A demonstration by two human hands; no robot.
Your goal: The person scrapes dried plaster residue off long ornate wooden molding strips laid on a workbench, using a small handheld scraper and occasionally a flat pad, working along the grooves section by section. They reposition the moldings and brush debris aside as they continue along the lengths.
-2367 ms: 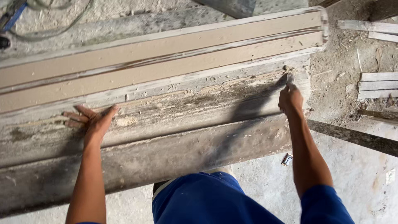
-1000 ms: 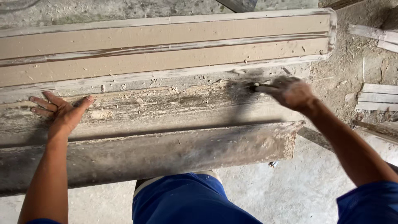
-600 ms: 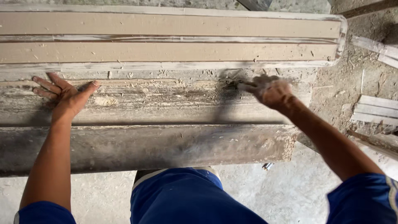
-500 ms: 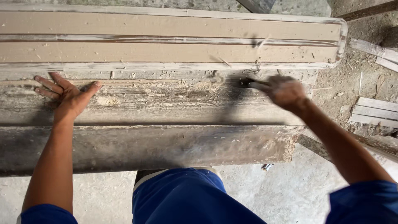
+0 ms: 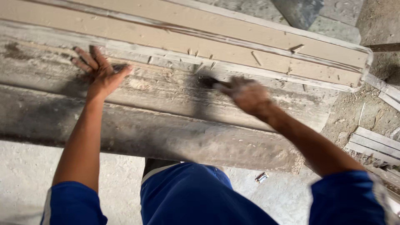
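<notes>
My left hand (image 5: 101,71) lies flat with fingers spread on a long, dirty plaster-crusted mould bench (image 5: 175,104). My right hand (image 5: 248,95) is blurred with motion and grips a small dark-tipped tool (image 5: 209,82), a brush or scraper, whose tip touches the bench surface just below a long beige moulded strip (image 5: 200,37). Thin slivers and flakes lie scattered on the strip near the tool. My blue trousers and blue sleeves fill the bottom of the view.
A stack of pale moulded strips (image 5: 375,143) lies on the dirt floor at the right. A small shiny metal piece (image 5: 261,178) rests on the concrete floor below the bench. A dark slab (image 5: 298,11) stands at the top.
My right hand has swept the tool leftward along the bench from its right end. The left hand stays pressed flat. The camera has tilted and moved closer.
</notes>
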